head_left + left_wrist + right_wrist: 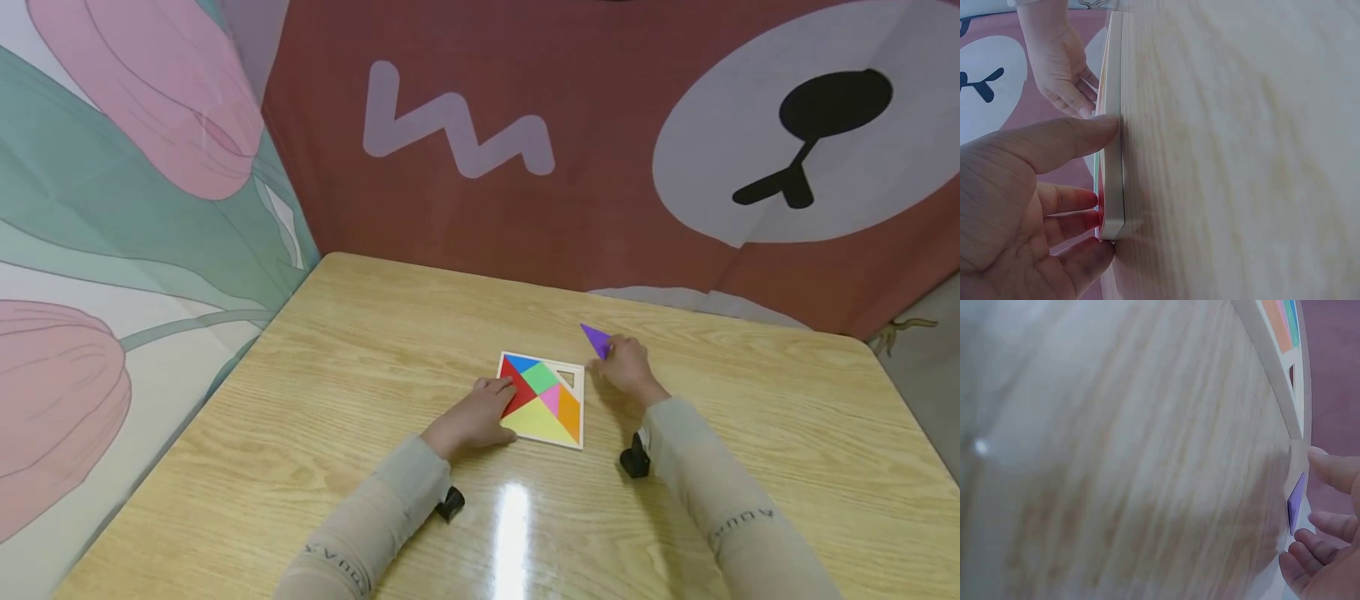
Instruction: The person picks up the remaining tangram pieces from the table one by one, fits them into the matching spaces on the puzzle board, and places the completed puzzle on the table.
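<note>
A square tangram board (pixel 542 442) with a pale frame lies on the table, holding red, blue, green, pink, orange and yellow pieces. Its upper right corner has a bare triangular recess. My left hand (pixel 474 414) holds the board's left side, fingers over the red triangle (pixel 517 398); in the left wrist view the thumb bears on the frame's edge. Beyond the board's upper right corner, my right hand (pixel 628 367) is at a purple triangle (pixel 595 338) and covers part of it. Thumb and fingers stand apart around this triangle (pixel 1296 503) in the right wrist view, without a visible pinch.
The wood-grain table (pixel 360 358) reaches back to a reddish cloth (pixel 600 225) with a cartoon face. A flower-patterned cloth (pixel 165 242) hangs at the left. Black wrist cameras sit under both sleeves, and a bright reflection shows at the front.
</note>
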`<state>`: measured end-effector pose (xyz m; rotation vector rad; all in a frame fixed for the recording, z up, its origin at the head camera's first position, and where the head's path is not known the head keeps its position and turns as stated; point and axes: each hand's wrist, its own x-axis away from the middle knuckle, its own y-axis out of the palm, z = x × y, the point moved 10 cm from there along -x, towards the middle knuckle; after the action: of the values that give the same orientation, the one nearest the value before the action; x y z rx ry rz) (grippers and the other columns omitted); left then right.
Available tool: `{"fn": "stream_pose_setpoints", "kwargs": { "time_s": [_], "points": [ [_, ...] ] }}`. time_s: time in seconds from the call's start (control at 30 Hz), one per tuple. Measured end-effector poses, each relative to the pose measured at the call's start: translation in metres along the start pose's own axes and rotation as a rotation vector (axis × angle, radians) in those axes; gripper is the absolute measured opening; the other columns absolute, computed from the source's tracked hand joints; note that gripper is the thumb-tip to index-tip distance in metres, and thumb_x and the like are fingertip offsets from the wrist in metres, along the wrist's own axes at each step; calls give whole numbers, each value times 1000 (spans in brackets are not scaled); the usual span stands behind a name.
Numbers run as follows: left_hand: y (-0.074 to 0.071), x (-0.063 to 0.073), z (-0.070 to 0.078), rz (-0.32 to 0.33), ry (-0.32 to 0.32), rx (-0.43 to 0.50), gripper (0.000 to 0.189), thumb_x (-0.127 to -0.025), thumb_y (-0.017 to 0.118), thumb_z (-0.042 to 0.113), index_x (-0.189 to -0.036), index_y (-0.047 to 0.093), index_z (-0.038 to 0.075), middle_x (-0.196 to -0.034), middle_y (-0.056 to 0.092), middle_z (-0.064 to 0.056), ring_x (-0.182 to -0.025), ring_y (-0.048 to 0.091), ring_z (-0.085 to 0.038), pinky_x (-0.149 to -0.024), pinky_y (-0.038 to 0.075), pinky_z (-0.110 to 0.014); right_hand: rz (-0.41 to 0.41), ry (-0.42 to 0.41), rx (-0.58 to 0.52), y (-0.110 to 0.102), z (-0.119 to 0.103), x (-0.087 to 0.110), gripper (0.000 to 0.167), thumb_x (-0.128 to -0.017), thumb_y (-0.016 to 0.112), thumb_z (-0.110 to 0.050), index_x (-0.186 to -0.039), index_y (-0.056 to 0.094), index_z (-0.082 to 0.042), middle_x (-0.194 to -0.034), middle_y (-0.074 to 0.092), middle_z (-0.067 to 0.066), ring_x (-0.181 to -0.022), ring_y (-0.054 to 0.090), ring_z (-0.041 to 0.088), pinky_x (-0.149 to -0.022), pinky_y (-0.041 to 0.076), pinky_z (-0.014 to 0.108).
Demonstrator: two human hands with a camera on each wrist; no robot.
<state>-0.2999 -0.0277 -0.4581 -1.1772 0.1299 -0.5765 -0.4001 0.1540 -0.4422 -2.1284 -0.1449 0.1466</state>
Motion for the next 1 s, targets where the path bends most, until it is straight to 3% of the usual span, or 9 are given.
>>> {"fn": "stream_pose_setpoints", "kwargs": {
  "time_s": [0.27,0.67,1.0],
  "points": [
    [-1,1,0,-2,10,-1,70,-76,63,31,-133,32,4,-138,26,-7,-121,22,-23,-95,28,-28,-30,47,66,-1,5,-4,48,-78,61,-22,-104,48,17,-92,50,32,-90,41,44,-81,28,50],
    [0,0,-2,2,21,-17,70,-76,63,30,-132,33,3,-137,26,-8,-120,23,-23,-94,28,-27,18,26,93,-3,7,-12,41,-79,58,-20,-99,51,15,-90,53,28,-87,43,42,-80,27,48],
    [1,-2,-3,11,26,-26,70,-76,63,31,-133,33,4,-138,25,-7,-120,23,-22,-94,28,-26,-10,99,131,1,14,-19,39,-81,57,-22,-97,51,13,-87,51,27,-86,42,41,-77,29,47]
  ]
}}
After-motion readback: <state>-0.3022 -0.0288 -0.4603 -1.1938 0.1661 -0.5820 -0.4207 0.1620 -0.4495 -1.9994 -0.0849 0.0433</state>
